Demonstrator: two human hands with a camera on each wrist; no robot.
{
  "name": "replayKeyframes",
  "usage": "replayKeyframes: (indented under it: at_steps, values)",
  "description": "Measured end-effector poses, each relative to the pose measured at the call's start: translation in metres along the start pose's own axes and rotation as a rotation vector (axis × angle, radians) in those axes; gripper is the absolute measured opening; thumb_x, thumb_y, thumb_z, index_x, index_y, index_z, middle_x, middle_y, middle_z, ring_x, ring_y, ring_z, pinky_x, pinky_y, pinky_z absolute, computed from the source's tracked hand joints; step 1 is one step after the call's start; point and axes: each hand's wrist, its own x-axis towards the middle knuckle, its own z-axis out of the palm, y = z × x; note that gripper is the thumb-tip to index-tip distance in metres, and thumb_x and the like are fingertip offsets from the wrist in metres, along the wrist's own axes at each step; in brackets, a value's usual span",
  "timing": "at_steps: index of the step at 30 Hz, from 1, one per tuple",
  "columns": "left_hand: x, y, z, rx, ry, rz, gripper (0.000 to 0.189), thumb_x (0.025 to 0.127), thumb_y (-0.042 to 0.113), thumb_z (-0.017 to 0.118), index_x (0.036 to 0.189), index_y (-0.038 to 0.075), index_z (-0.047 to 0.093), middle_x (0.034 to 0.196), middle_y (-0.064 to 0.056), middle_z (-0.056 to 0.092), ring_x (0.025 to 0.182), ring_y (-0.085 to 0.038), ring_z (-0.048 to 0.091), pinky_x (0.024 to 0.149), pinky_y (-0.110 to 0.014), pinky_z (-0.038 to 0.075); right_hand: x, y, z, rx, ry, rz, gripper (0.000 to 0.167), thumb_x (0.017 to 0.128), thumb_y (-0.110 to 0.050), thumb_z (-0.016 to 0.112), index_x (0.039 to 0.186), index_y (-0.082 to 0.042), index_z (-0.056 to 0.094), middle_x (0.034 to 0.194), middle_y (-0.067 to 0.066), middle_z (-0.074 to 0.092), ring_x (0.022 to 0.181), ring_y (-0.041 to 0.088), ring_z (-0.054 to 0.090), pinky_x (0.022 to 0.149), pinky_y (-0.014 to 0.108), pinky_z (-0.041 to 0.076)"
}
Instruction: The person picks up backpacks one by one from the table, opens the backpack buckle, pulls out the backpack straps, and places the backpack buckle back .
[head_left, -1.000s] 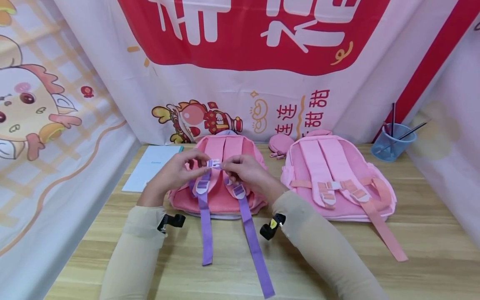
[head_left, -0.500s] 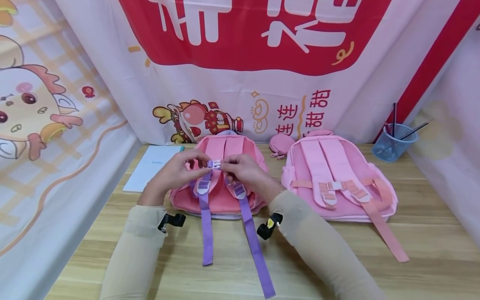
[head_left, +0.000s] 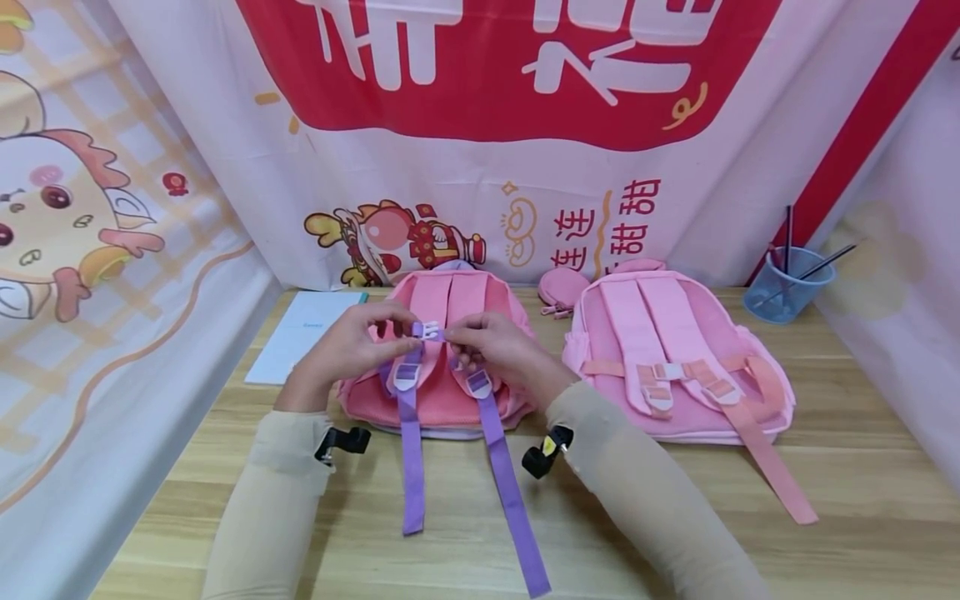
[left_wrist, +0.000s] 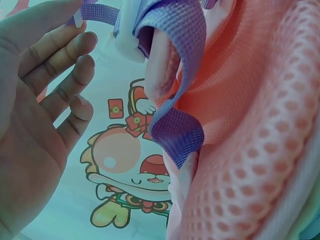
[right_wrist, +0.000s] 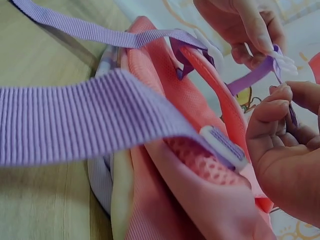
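Observation:
A pink backpack with purple straps [head_left: 414, 467] lies straps-up on the table, its white strap adjusters [head_left: 406, 375] below the hands. Above it, my left hand [head_left: 348, 342] pinches the purple webbing at a white side-release buckle [head_left: 430, 331], whose prongs show in the head view. My right hand [head_left: 491, 340] faces it and pinches a purple webbing end [right_wrist: 293, 116] between thumb and forefinger, right beside the buckle. In the left wrist view, the other fingers [left_wrist: 75, 75] of the left hand are loosely spread. A purple strap loop [left_wrist: 187, 45] hangs near them.
To the right lies a second pink backpack [head_left: 622, 333] with peach straps, its white buckle [head_left: 667, 372] fastened. A round pink pouch [head_left: 562, 288] sits between the bags. A blue pen cup [head_left: 787, 287] stands at the back right; a pale blue booklet [head_left: 303, 333] lies left.
The buckle has turned slightly, its white prongs showing more plainly. My right fingertips have shifted slightly, and a bit of purple webbing now shows between them and the buckle. The backpacks stay put.

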Motion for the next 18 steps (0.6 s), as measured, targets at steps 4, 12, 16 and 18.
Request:
replayKeyframes:
  at_steps: [4, 12, 16, 18]
  values:
    - [-0.0006, -0.0015, -0.0002, 0.006, 0.0, -0.006, 0.021, 0.095, 0.022, 0.085, 0.115, 0.019, 0.079, 0.102, 0.0, 0.072, 0.098, -0.021, 0.059, 0.083, -0.042, 0.049, -0.0024, 0.0001, -0.0056, -0.012, 0.01, 0.015, 0.022, 0.109, -0.02, 0.067, 0.119, -0.005, 0.077, 0.086, 0.004, 0.066, 0.077, 0.016, 0.058, 0.071, 0.025, 0.052]
    - [0.0007, 0.0007, 0.0009, 0.01, -0.017, -0.011, 0.022, 0.095, 0.021, 0.084, 0.116, 0.018, 0.079, 0.103, 0.0, 0.072, 0.099, -0.023, 0.06, 0.083, -0.039, 0.05, -0.0034, 0.0015, -0.0072, -0.068, -0.007, -0.015, 0.023, 0.11, -0.023, 0.064, 0.119, -0.005, 0.077, 0.086, 0.003, 0.064, 0.077, 0.016, 0.059, 0.07, 0.025, 0.051]
    - [0.0022, 0.0024, 0.0019, -0.004, -0.03, -0.009, 0.02, 0.096, 0.02, 0.083, 0.115, 0.018, 0.078, 0.103, -0.001, 0.071, 0.099, -0.025, 0.06, 0.083, -0.04, 0.049, -0.0023, 0.002, -0.0049, -0.041, -0.028, -0.043, 0.022, 0.111, -0.018, 0.063, 0.121, -0.001, 0.074, 0.084, 0.004, 0.064, 0.075, 0.015, 0.058, 0.068, 0.025, 0.051]
    - [0.0033, 0.0025, 0.0027, -0.007, -0.036, -0.01, 0.02, 0.096, 0.02, 0.083, 0.115, 0.018, 0.078, 0.103, -0.001, 0.07, 0.099, -0.025, 0.059, 0.083, -0.042, 0.049, -0.0014, 0.0021, -0.0032, -0.027, -0.035, -0.054, 0.022, 0.111, -0.016, 0.062, 0.121, 0.0, 0.073, 0.083, 0.004, 0.063, 0.073, 0.015, 0.057, 0.067, 0.025, 0.05]
